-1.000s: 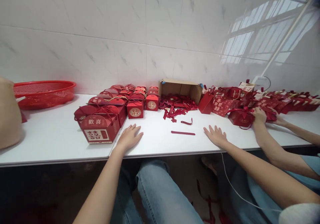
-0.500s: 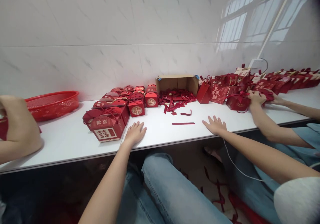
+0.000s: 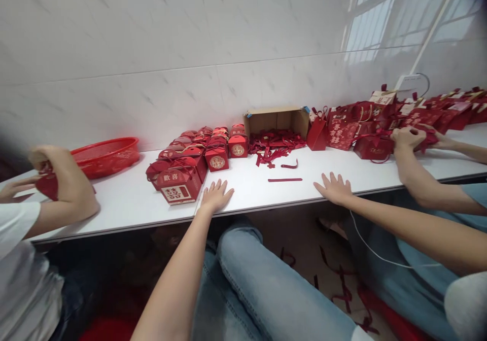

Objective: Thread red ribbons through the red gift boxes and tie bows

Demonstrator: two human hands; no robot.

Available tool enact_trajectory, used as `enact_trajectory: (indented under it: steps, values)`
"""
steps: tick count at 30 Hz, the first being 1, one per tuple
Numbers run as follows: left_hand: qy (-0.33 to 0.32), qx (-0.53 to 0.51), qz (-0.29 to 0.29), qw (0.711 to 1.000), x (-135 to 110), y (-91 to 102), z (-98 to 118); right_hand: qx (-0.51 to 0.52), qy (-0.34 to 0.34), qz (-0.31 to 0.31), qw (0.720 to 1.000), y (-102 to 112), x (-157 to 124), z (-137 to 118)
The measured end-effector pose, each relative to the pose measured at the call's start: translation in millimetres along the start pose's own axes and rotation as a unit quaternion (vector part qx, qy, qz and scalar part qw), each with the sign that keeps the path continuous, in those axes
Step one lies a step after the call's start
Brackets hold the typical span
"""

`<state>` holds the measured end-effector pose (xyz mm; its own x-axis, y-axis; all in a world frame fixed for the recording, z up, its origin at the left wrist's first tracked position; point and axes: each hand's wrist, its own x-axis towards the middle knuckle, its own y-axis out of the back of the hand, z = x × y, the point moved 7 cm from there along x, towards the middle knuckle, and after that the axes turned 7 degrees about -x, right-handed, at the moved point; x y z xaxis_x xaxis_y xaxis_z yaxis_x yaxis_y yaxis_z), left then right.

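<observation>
My left hand (image 3: pixel 216 197) lies flat on the white table (image 3: pixel 251 189), fingers spread, just right of a red gift box (image 3: pixel 178 186) with a cream label. Flat near the front edge, my right hand (image 3: pixel 335 189) has its fingers apart and holds nothing. Between the hands lies a straight dark red ribbon strip (image 3: pixel 285 180). Behind it is a curved ribbon piece (image 3: pixel 289 165). Farther back, a heap of red ribbons (image 3: pixel 276 142) spills from a cardboard box (image 3: pixel 279 111) lying on its side.
Several small red boxes (image 3: pixel 217 159) stand left of the cardboard box. A red plastic basket (image 3: pixel 108 158) is at left, beside a person's bent arm (image 3: pixel 72 189). At right, another person's hands (image 3: pixel 409 138) handle a red box among many red gift bags (image 3: pixel 342 133).
The view has turned slightly left, so the scene sits farther right and more of the person at left shows. My hands stay flat on the table.
</observation>
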<state>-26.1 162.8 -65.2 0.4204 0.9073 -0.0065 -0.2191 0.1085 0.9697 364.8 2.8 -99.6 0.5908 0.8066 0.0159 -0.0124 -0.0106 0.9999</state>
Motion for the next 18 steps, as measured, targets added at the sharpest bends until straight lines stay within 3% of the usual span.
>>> enact_trajectory:
  steps: [4,8,13,15,16,18]
  values:
    - [0.005,-0.002,0.006,1.0,-8.6,-1.6,0.1,0.0,0.028,0.042,0.999,3.1,-5.8,0.3]
    - [-0.001,-0.015,0.022,1.0,-24.7,0.8,5.2,0.058,0.052,0.161,0.984,3.4,-19.8,0.3]
    - [0.008,-0.046,0.108,0.993,-76.5,-16.7,10.6,0.193,-0.016,0.359,0.913,-7.2,-52.0,1.8]
    - [0.004,-0.134,0.235,0.963,-109.6,-27.8,5.2,0.225,-0.055,0.399,0.887,-13.6,-60.5,1.2]
    - [0.015,-0.193,0.271,0.943,-124.9,-38.9,-2.5,0.236,-0.065,0.411,0.878,-15.8,-62.8,0.1]
    - [0.054,-0.342,0.269,0.899,-145.4,-69.2,-22.8,0.248,-0.06,0.423,0.87,-17.7,-64.2,-2.5]
